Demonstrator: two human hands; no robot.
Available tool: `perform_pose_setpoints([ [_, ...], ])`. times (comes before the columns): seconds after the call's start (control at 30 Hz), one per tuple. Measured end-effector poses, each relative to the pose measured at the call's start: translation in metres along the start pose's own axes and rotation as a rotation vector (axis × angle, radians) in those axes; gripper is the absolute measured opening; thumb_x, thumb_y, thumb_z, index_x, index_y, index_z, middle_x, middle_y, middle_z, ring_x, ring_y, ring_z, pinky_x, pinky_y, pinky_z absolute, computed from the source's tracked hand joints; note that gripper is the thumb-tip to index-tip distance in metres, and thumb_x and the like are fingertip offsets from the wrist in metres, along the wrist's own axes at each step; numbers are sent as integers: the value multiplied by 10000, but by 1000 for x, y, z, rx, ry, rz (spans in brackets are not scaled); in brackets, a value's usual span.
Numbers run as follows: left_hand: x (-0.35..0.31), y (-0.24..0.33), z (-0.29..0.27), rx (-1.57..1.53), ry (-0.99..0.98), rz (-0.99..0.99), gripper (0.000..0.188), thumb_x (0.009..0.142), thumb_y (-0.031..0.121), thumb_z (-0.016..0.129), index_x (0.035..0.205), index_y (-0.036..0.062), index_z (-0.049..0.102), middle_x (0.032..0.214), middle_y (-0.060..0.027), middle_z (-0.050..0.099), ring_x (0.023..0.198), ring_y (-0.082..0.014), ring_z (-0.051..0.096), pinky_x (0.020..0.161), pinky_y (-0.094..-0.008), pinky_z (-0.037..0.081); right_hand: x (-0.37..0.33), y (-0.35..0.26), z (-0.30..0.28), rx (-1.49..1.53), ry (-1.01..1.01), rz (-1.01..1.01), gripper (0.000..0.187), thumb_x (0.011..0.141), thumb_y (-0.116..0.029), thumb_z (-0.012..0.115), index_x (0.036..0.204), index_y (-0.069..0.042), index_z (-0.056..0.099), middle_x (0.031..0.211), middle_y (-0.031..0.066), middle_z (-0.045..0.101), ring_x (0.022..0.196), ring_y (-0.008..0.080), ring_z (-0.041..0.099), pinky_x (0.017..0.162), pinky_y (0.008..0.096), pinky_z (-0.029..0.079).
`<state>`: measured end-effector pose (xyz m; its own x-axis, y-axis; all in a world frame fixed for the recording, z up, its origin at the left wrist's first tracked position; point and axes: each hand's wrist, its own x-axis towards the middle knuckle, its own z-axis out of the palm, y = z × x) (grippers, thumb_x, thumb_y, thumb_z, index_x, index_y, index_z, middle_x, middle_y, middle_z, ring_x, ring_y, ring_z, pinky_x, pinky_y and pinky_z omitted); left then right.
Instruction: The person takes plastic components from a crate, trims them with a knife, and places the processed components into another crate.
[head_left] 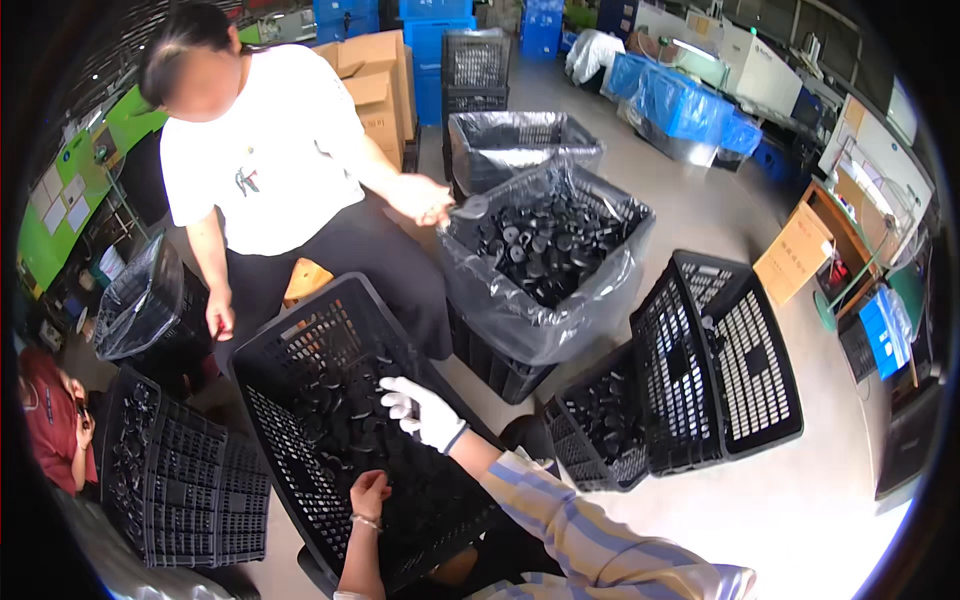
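Observation:
A large black plastic crate (pixel 262 398) stands tilted in front of me, with many small black plastic parts (pixel 345 415) lying in it. My right hand (pixel 425 412), in a white glove, is over the middle of the crate. Its fingers are slightly bent and apart, and I see nothing in them. My left hand (pixel 370 495) is bare, with a bracelet at the wrist, and hovers lower in the crate. Its fingers are curled together; what they hold, if anything, is hidden.
Across from me sits a person (pixel 285 150) in a white shirt, one hand holding a dark part by a plastic-lined crate (pixel 540 335) full of black parts. Black crates (pixel 680 360) stand at right, more crates (pixel 190 480) at left. A person in red (pixel 55 430) is far left.

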<state>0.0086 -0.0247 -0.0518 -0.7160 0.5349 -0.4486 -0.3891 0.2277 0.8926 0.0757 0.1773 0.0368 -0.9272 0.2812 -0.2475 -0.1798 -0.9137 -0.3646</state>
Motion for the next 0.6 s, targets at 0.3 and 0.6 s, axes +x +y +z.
perform_pose_setpoints([
  [0.3,58,-150,-89,1793,-870,-163,503,653,373,578,1050,79,478,1055,-150,455,971,-276,465,792,-336,400,-1,7,10,-4,-131,-6,348,837,-280,429,1064,-15,439,733,27,528,538,44,482,344,124,282],
  [0.6,-8,-88,-41,1760,-325,-312,900,553,405,674,1241,106,176,1241,-208,186,1118,-370,314,891,-390,340,-4,9,21,-127,-84,-21,370,813,-359,449,1027,-58,474,740,-17,517,552,17,453,381,130,275],
])
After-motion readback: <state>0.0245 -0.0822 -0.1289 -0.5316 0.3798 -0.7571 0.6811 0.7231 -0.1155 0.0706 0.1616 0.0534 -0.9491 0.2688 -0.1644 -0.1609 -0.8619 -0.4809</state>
